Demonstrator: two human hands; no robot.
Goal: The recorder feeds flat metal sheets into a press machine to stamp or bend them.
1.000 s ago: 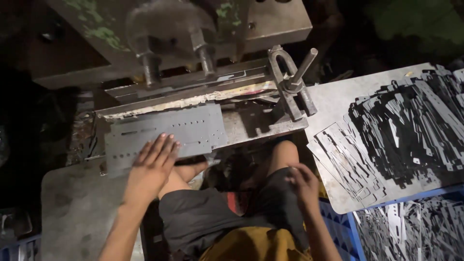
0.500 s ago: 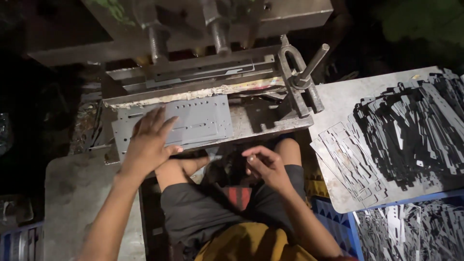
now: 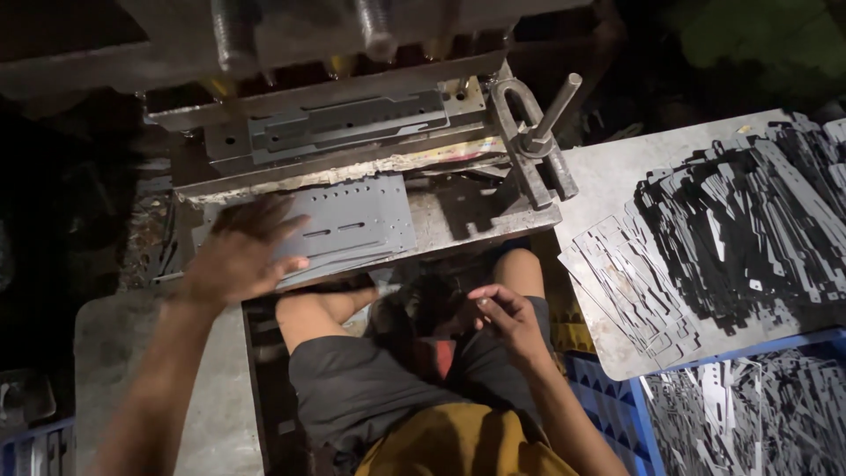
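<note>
The left hand (image 3: 242,251) lies flat, with the fingers spread, on the left part of a grey punched metal sheet (image 3: 357,220). It presses on the sheet and does not close around it; the hand is a little blurred. The sheet rests on the bed of a press machine (image 3: 352,115), just in front of the die, and it has small round holes and two short slots in it.

The right hand (image 3: 507,317) is lower, above the person's lap, between the knees and near the dark shorts (image 3: 370,397). Its fingers are half curled with the thumb and forefinger close together, but I cannot tell if it holds something small.

At the right side stands a metal desk (image 3: 608,176) with a big heap of dark cut metal strips (image 3: 749,220), and some lighter pieces lie at its front edge. A blue plastic crate (image 3: 630,410) with more strips is below it. A steel lever (image 3: 551,115) stands tilted at the machine's right corner.
</note>
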